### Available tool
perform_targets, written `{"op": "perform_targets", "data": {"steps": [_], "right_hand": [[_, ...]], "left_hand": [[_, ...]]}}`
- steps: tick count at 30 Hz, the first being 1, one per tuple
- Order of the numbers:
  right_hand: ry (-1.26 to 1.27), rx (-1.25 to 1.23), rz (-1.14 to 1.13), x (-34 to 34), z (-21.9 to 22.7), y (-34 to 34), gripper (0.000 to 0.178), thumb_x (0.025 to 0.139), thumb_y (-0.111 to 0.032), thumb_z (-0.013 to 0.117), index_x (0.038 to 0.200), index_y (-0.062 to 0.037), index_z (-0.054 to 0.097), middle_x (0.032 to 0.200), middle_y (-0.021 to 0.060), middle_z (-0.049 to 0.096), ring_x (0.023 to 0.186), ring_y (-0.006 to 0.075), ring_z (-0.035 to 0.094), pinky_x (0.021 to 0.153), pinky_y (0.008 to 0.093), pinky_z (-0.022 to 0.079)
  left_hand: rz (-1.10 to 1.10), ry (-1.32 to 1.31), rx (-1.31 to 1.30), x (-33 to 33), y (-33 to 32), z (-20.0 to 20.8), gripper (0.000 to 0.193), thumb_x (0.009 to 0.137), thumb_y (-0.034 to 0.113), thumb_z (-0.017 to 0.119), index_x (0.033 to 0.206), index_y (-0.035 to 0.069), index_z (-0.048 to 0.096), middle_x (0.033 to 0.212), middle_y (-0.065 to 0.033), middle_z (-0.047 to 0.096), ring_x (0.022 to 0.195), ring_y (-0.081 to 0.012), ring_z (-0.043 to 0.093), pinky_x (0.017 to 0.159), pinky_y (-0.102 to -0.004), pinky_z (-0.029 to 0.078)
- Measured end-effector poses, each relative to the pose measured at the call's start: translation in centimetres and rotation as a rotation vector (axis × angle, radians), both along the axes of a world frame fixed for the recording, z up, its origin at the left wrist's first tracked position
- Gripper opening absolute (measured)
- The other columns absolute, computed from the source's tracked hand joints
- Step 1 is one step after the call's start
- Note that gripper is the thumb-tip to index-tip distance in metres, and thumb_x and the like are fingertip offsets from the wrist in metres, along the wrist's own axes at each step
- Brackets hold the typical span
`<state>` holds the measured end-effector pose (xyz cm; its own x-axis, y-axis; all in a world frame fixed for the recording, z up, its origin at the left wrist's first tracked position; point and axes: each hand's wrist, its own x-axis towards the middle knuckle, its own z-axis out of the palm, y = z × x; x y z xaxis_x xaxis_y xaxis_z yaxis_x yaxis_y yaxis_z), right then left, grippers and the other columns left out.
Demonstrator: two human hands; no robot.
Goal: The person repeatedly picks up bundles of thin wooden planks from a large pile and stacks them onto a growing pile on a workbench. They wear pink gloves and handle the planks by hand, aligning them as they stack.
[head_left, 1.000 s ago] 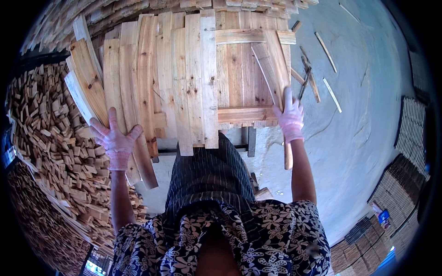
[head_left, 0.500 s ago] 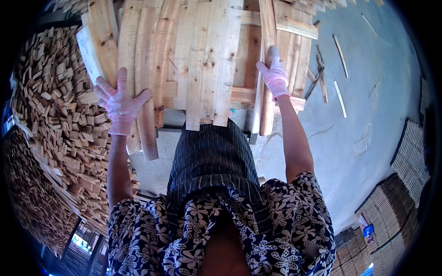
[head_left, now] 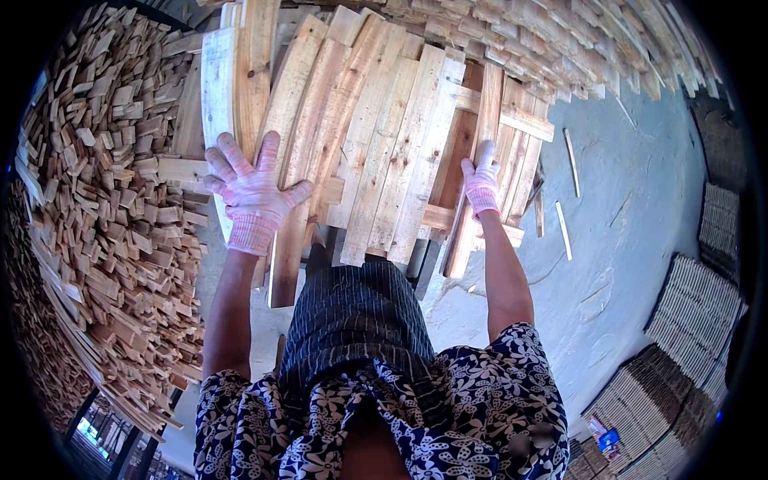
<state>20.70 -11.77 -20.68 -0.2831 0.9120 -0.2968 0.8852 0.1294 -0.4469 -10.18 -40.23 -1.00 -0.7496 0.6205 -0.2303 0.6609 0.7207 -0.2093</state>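
Observation:
A row of pale wooden boards (head_left: 396,152) lies side by side across two cross boards in front of me, some fanned at an angle. My left hand (head_left: 256,196), in a pinkish-white knit glove, rests palm down with spread fingers on the boards at the left; next to it is a whitish board (head_left: 218,88). My right hand (head_left: 482,188), gloved alike, straddles a narrow board (head_left: 466,232) at the right, thumb on its left edge and fingers at the other. Right of that narrow board, several more boards (head_left: 524,156) lie over the cross boards.
A tall heap of short wood pieces (head_left: 120,216) rises along the left. More stacked wood (head_left: 544,36) stands at the far side. Loose sticks (head_left: 565,232) lie on the grey floor (head_left: 608,208) to the right, with bundled slat stacks (head_left: 692,308) beyond.
The view has shifted, so more stacked wood shows at the far side. My left hand and its boards now sit closer to the middle. Both hands stay on the boards.

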Motion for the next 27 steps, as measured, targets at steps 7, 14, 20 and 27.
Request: {"op": "perform_targets", "data": {"steps": [7, 14, 20, 27], "right_hand": [[0.095, -0.063, -0.076, -2.6, 0.9, -0.1, 0.087, 0.095, -0.04, 0.065, 0.165, -0.0206, 0.017, 0.147, 0.034, 0.039, 0.134, 0.0486, 0.047, 0.11, 0.0467, 0.04], [-0.002, 0.051, 0.023, -8.8, 1.0, 0.1, 0.076, 0.1, -0.045, 0.053, 0.163, -0.0232, 0.017, 0.135, 0.0365, 0.044, 0.118, 0.0544, 0.057, 0.099, 0.0545, 0.049], [0.057, 0.099, 0.017, -7.8, 1.2, 0.0, 0.067, 0.101, -0.041, 0.058, 0.16, -0.028, 0.03, 0.134, 0.035, 0.044, 0.111, 0.0528, 0.061, 0.098, 0.053, 0.049], [0.029, 0.114, 0.011, -8.8, 1.0, -2.2, 0.06, 0.103, -0.048, 0.052, 0.158, -0.031, 0.037, 0.132, 0.0369, 0.044, 0.116, 0.0538, 0.057, 0.1, 0.0524, 0.047]], "left_hand": [[0.016, -0.072, 0.037, 0.1, 0.1, 1.2, 0.105, 0.072, 0.071, 0.076, 0.16, 0.034, 0.031, 0.163, -0.0345, 0.006, 0.148, -0.0636, 0.008, 0.111, -0.0771, 0.023], [-0.049, 0.01, 0.182, -0.3, -0.9, -0.9, 0.103, 0.071, 0.073, 0.077, 0.157, 0.037, 0.034, 0.163, -0.0342, 0.007, 0.146, -0.065, 0.009, 0.107, -0.081, 0.022], [-0.029, -0.03, 0.138, -0.2, -0.9, -0.7, 0.105, 0.07, 0.076, 0.075, 0.159, 0.036, 0.033, 0.164, -0.0355, 0.003, 0.146, -0.0662, 0.006, 0.108, -0.082, 0.018], [-0.068, 0.032, 0.238, -0.5, -1.5, -2.3, 0.101, 0.07, 0.077, 0.073, 0.156, 0.034, 0.039, 0.163, -0.0381, 0.007, 0.146, -0.0669, 0.006, 0.104, -0.0829, 0.019]]}}
